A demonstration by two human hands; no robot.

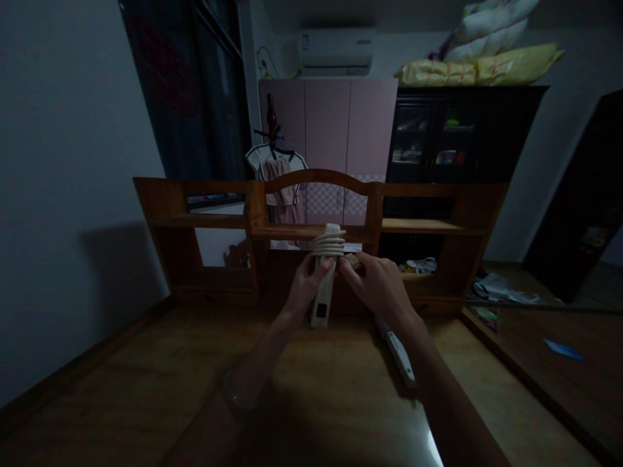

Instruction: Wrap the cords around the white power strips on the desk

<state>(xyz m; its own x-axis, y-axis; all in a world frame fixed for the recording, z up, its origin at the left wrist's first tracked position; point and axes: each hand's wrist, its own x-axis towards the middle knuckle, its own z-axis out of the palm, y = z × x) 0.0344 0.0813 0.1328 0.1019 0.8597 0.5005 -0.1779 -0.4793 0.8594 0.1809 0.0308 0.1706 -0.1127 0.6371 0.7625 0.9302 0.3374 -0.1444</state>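
Observation:
A long white power strip is held up in front of me, with its pale cord wound several times around the upper part. My left hand is closed on the strip just below the windings. Beside it, my right hand pinches the cord's end, where a small blocky piece that looks like the plug shows at the fingers. A slim white object lies on the wooden tabletop under my right forearm; its kind is unclear in the dim light.
Across the back of the wooden tabletop stands a low wooden shelf unit. A white wall rises on the left. Beyond the shelf are hanging clothes, a pink wardrobe and a dark cabinet. A blue sheet lies at right.

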